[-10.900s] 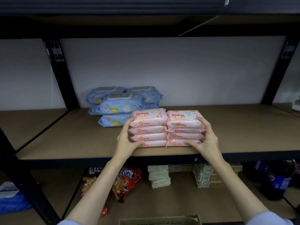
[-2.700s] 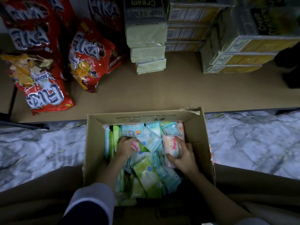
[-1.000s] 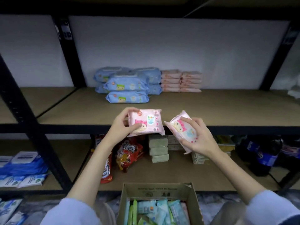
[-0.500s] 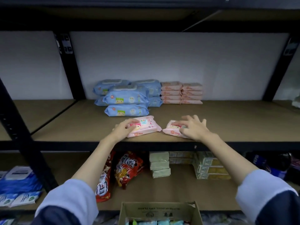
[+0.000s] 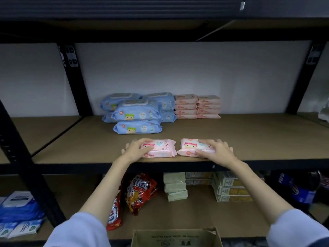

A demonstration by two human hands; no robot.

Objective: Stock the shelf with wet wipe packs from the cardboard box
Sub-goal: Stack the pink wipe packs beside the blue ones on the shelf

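Two pink wet wipe packs lie side by side near the front edge of the brown shelf. My left hand rests over the left end of the left pink pack, thumb on its top. My right hand covers the right pink pack with fingers spread over its right end. Further back stand two stacks of pink packs and a pile of blue packs. The cardboard box shows only its far wall at the bottom edge.
Black uprights frame the shelf bay. The lower shelf holds red snack bags, pale stacked boxes, yellow cartons and dark bottles. Blue and white packs sit at lower left.
Both hands brought a pink pack each up from the box and laid them flat on the shelf; since half a second ago the packs were straightened side by side.
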